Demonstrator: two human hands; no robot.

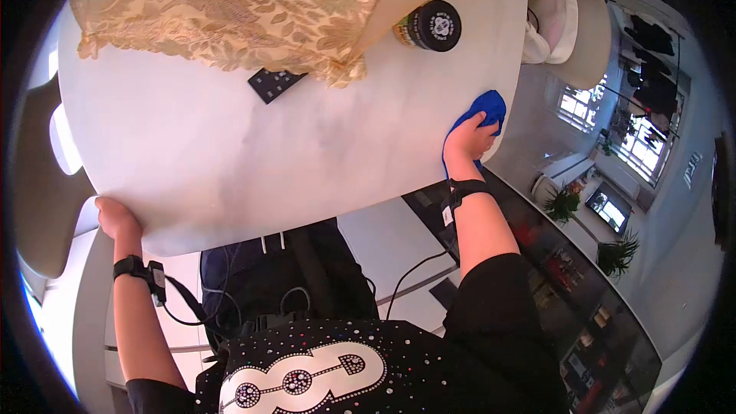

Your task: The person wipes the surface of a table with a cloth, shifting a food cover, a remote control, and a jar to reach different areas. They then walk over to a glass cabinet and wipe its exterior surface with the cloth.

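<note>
**Blue cloth under the right hand at the table's edge; left hand well apart**

Clock directions are read from the picture, twelve at the top.

The blue cloth (488,106) lies on the table (345,161) near its right-hand edge. The right hand (470,139) is the nearer; its fingers are curled and grasping the cloth. The main bunch sits at twelve o'clock from those fingers, and the long axis runs roughly from one to seven.

The left hand (117,218) is at the table's corner, at eight o'clock from the table's centre. Its fingers are hidden; whether they grip the edge, I cannot tell.

From the right hand, the black-lidded jar (439,26) stands between eleven and twelve, and bare table surface extends toward nine. The patterned tablecloth (230,11) lies at eleven from the table's centre, partly covering a black object (270,86).
</note>
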